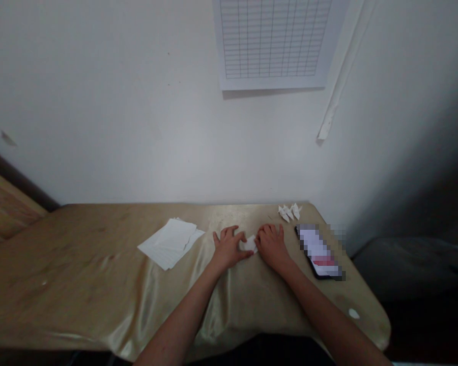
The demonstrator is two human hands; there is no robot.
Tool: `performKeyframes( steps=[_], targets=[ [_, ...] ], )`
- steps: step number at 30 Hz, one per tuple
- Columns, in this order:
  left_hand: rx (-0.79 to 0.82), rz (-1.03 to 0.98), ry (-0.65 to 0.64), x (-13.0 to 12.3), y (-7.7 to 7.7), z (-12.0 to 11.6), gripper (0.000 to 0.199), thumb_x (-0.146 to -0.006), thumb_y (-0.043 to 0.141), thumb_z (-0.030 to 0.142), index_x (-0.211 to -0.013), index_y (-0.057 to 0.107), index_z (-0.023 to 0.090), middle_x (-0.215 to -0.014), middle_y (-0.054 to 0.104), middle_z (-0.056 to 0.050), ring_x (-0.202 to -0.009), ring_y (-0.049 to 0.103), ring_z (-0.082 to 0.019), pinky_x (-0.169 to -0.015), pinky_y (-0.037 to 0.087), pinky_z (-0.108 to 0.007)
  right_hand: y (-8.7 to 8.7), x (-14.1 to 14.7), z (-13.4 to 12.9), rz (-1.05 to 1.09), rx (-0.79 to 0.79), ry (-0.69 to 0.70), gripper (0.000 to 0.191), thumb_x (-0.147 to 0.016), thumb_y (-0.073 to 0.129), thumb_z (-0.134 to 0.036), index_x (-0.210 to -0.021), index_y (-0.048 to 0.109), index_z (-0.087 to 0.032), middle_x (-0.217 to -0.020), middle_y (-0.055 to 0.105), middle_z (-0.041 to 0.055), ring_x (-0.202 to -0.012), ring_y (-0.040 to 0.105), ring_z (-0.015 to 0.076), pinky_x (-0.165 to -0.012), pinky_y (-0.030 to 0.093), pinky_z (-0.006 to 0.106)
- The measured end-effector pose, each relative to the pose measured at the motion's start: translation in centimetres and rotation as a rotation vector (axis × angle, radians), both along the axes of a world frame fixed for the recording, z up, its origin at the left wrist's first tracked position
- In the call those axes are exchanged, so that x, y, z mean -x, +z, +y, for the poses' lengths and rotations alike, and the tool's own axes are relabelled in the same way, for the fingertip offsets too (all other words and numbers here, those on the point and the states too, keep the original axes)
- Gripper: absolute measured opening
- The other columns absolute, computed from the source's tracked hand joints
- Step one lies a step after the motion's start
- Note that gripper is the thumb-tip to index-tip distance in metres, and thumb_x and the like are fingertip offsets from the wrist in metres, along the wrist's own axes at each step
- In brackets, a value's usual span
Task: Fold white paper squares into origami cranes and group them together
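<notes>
A: What lies between the hands?

B: A small, flat piece of white paper (249, 245), pale and plain as far as it shows, with the fingers covering its ends.

A: Which way does it point?

B: It sits askew, one corner towards the wall. Its long axis I can't tell, with so much covered.

A: And the left hand (231, 245)?

B: Unclenched, thumb and forefinger parted around the paper's left side, the other fingers fanned out. The right hand (270, 244) has its fingers bent down at the paper's right edge; whether they grip it, I can't tell.

A: What's around them?

B: Left of the left hand, a loose stack of white paper sheets (170, 243), fanned unevenly. Just beyond the right hand, towards the wall, a row of small, pointed folded white paper pieces (289, 212). Right of that hand, a black-edged phone (319, 252) with a lit, pixelated screen.

A: The surface?

B: A table under a shiny gold-beige satin cloth (99, 274), stained in spots and creased below the left hand. A small white patch (353, 313) shows near its right edge.

A: The room?

B: Beyond both hands, a plain whitish wall (137, 127) with a printed white grid sheet (273, 46), and a slanting white strip (341, 81) to its right.
</notes>
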State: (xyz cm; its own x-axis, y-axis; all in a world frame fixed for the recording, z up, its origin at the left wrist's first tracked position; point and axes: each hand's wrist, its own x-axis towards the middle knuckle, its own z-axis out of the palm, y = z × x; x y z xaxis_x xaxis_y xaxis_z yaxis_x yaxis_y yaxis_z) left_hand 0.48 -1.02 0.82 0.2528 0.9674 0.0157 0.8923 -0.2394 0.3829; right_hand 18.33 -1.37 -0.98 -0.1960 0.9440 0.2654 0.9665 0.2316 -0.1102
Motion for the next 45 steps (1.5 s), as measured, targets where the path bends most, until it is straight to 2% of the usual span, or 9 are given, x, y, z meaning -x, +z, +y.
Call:
performKeyframes(
  steps=[8,14,22,38,45],
  targets=[
    [0.019,0.008,-0.004,0.1,0.0,0.0,0.044,-0.072,0.081,0.054,-0.107,0.067,0.033,-0.155,0.043,-0.005,-0.148,0.032,-0.033,-0.116,0.008,-0.076,0.2,0.3,-0.2,-0.002,-0.006,-0.011,0.026,-0.098,0.049,-0.027,-0.111,0.068,-0.015,-0.123,0.064,0.0169,-0.125,0.048,0.0322,-0.116,0.016,0.065],
    [-0.039,0.0,-0.011,0.0,-0.4,-0.2,0.052,-0.071,0.081,0.055,-0.117,0.064,0.038,-0.153,0.045,-0.006,-0.147,0.033,-0.033,-0.116,0.009,-0.076,-0.4,0.2,0.1,-0.025,-0.023,-0.023,0.027,-0.099,0.049,-0.028,-0.115,0.066,-0.016,-0.124,0.063,0.0178,-0.124,0.049,0.0329,-0.115,0.019,0.067],
    [-0.067,0.018,-0.019,-0.2,-0.5,-0.5,0.041,-0.076,0.077,0.057,-0.109,0.07,0.034,-0.153,0.045,-0.006,-0.145,0.034,-0.035,-0.116,0.01,-0.076,-1.1,-0.1,0.8,-0.023,-0.026,0.018,0.025,-0.1,0.049,-0.029,-0.113,0.066,-0.017,-0.128,0.061,0.0148,-0.127,0.047,0.0309,-0.117,0.016,0.069],
    [-0.012,0.024,-0.025,0.0,0.2,-0.6,0.044,-0.074,0.077,0.055,-0.112,0.069,0.035,-0.155,0.043,-0.006,-0.148,0.03,-0.035,-0.116,0.008,-0.076,0.2,0.3,0.3,-0.061,-0.015,0.018,0.031,-0.098,0.049,-0.028,-0.121,0.065,-0.014,-0.128,0.061,0.0186,-0.128,0.045,0.0332,-0.117,0.012,0.067],
    [-0.014,0.03,-0.026,-0.1,0.4,-0.6,0.041,-0.074,0.078,0.053,-0.11,0.069,0.036,-0.157,0.041,-0.002,-0.147,0.03,-0.035,-0.117,0.009,-0.074,0.4,0.6,0.2,-0.063,-0.022,0.012,0.032,-0.099,0.046,-0.026,-0.12,0.066,-0.014,-0.129,0.061,0.0192,-0.127,0.046,0.0328,-0.117,0.013,0.069]
  ],
)
